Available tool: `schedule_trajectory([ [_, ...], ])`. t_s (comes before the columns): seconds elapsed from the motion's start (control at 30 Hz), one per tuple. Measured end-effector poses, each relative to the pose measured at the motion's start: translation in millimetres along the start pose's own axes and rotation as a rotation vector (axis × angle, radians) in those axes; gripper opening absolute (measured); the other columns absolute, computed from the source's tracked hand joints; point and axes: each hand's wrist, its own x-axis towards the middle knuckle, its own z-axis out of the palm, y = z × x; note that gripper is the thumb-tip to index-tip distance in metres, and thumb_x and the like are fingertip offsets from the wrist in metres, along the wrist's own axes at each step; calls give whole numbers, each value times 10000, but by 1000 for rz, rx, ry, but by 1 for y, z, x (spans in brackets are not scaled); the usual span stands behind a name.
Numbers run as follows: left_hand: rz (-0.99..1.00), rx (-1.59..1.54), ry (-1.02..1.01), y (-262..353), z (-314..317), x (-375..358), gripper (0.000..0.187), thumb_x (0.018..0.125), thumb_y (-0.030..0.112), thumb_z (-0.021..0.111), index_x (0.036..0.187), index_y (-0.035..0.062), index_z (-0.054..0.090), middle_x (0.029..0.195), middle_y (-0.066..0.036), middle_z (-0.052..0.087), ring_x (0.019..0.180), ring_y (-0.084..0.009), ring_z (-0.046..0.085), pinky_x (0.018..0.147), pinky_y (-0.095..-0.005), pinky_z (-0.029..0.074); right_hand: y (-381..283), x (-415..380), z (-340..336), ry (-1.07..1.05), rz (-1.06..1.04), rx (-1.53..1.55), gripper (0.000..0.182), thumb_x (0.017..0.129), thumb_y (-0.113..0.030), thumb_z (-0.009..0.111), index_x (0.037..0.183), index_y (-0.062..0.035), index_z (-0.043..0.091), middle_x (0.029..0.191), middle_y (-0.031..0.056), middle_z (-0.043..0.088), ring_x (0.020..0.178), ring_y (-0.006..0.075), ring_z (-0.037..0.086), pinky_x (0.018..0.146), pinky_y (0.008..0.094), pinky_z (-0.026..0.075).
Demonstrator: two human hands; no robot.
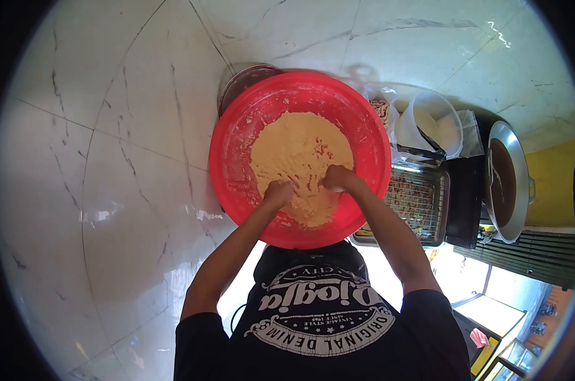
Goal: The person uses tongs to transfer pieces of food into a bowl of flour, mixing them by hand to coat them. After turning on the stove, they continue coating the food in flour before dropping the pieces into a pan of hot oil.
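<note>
A large red plastic basin [233, 162] holds a wide heap of pale yellow flour [294, 143], which has ridges and finger furrows in it. My left hand [278, 192] is in the flour near the basin's front middle, its fingers curled and partly hidden by the powder. Just to its right, my right hand [337, 178] also presses curled fingers into the flour. A small gap separates the two hands. Red basin bottom shows through in a few spots between and beyond them, and powder coats the inner walls.
Right of the basin are a wire rack on a tray [418, 197], a clear tub of white powder [449, 130] and a plastic bag [381, 105]. Farther right stands a wide metal pan of brown liquid [503, 181]. A metal rim [236, 82] shows behind the basin.
</note>
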Motion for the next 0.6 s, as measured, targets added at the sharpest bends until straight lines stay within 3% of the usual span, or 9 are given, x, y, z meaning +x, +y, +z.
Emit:
schedule_trajectory([
  [0.07,-424,-245,71,15,7,-7,296,883,259,463,947,14,617,813,-83,631,682,-185,586,592,-339,449,0,4,4,148,68,-132,343,779,-286,567,824,45,645,798,138,651,734,238,646,622,364,533],
  [0.13,-418,-410,7,-10,32,10,298,897,257,457,955,9,613,791,-79,619,637,-172,573,553,-333,438,-21,-11,14,-152,225,343,384,768,-302,610,871,68,629,811,139,654,755,217,631,645,379,534],
  [0.2,-404,-574,-60,-36,40,33,300,911,255,451,962,5,609,769,-75,608,592,-159,560,513,-326,426,-36,-18,17,-168,112,289,382,760,-287,633,917,61,620,829,144,651,772,213,626,674,367,522],
  [0.27,-159,-121,-113,-52,42,47,237,845,224,535,895,3,605,804,-80,627,689,-181,615,618,-287,493,-35,-20,16,-189,5,237,391,751,-271,656,963,53,610,848,149,649,789,208,620,703,356,509],
  [0.33,-74,-52,-48,-16,34,3,235,834,215,563,902,-4,613,805,-77,630,693,-164,607,626,-281,485,-21,-21,14,-128,-276,160,390,726,-248,691,1001,14,601,842,130,643,786,195,605,719,328,476],
  [0.37,20,9,21,1,31,-14,235,823,205,592,910,-11,620,806,-75,633,696,-147,599,634,-275,476,-18,-26,10,-131,-276,159,390,726,-248,691,1001,14,601,842,130,643,786,195,605,719,328,476],
  [0.47,187,-287,-62,-1,20,-22,249,826,135,621,1006,-36,603,792,-56,612,747,-89,565,656,-234,448,-11,-37,0,5,-326,179,330,702,-230,698,939,-14,620,806,111,639,757,199,596,704,315,458],
  [0.53,199,-180,-165,6,4,-32,245,823,146,620,988,-35,602,801,-56,613,745,-95,569,658,-242,453,-3,-34,0,46,-478,201,267,706,-187,676,888,0,616,751,107,631,736,206,590,697,319,455],
  [0.6,214,-70,-266,15,-5,-32,242,821,156,619,971,-33,602,810,-57,615,742,-101,573,661,-250,457,1,-28,-6,-30,-416,177,255,718,-182,651,894,-2,613,765,111,631,732,204,592,685,325,465],
])
